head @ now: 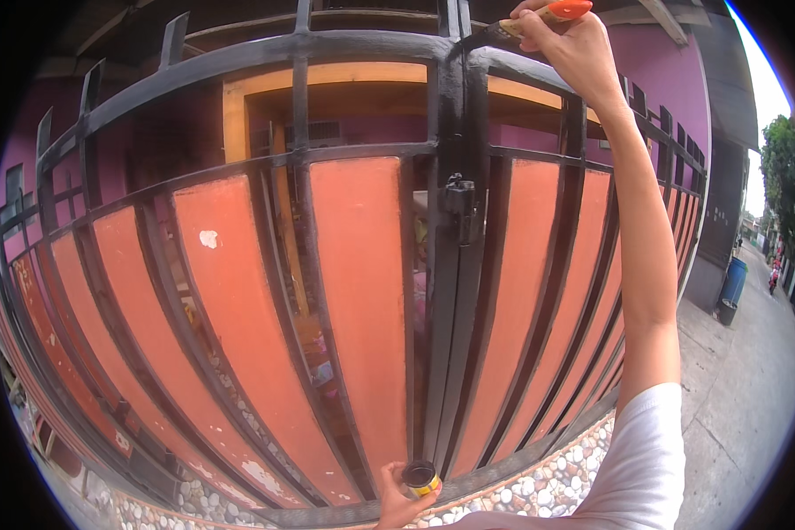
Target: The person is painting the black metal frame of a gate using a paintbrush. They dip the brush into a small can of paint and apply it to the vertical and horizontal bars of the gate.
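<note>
My right hand (560,36) is raised at the top of the gate, gripping a paintbrush (520,25) by its handle, which has an orange end. The dark bristles point left and meet the black metal frame (459,73) where the two gate leaves come together. Low in the view, my left hand (397,500) holds a small open can (422,478) with a yellow label and black paint inside. Between the two hands, a black latch (462,199) is fixed on the centre posts. Orange panels (361,278) fill the gate on both sides of them.
Pointed black bars (174,40) rise along the gate's top. Pebbles (536,493) are set along its foot. At the right a concrete lane (742,371) runs back past a blue barrel (734,281), a dark bucket (727,311) and a distant motorcycle (774,278) with a rider.
</note>
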Tool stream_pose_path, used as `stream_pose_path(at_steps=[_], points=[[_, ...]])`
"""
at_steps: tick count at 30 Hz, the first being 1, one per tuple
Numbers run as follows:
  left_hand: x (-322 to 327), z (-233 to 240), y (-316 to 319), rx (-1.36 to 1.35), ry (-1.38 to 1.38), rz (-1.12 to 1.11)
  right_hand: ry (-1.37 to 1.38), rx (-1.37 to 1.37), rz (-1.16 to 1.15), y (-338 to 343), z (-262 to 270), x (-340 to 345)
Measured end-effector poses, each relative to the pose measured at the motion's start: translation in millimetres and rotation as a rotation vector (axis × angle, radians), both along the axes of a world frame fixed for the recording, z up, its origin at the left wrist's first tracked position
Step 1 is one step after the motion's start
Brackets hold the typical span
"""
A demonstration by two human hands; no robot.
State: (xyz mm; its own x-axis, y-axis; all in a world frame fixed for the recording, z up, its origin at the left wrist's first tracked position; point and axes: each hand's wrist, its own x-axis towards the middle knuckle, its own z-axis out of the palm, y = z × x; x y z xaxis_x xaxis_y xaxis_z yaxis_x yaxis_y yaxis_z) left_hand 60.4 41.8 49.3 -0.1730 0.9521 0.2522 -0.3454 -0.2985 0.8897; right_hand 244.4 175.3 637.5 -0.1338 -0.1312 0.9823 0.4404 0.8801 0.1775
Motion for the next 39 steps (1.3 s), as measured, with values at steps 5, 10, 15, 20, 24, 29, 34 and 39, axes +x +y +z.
stream_pose_path(at_steps=[5,10,15,20,24,29,34,39], points=[[0.8,-1.9,0.6,0.061,0.109,0.07,0.05,0.221,0.064,13.4,21.3,-3.5],[-7.8,9.1,-5.2,-0.082,0.436,0.061,-0.012,0.175,0.034,18.3,12.1,-5.6],[-7.6,3.2,-7.2,-0.08,0.4,0.078,-0.112,0.067,-0.22,14.7,-20.1,12.4],[-7.1,12.9,-12.4,-0.1,0.36,0.058,-0.21,-0.08,-0.044,11.5,-18.9,28.1],[-6.3,8.6,-12.8,-0.103,0.421,0.089,-0.2,-0.095,-0.164,6.5,-4.9,21.5],[-6.7,8.5,-15.6,-0.125,0.488,0.108,-0.059,-0.047,0.115,5.5,13.5,5.2],[-6.6,3.9,-16.5,-0.114,0.493,0.119,-0.001,0.203,-0.053,10.8,-9.5,2.3],[-9.7,3.8,-22.3,-0.122,0.474,0.104,-0.094,0.097,-0.085,8.1,-70.9,3.7]])
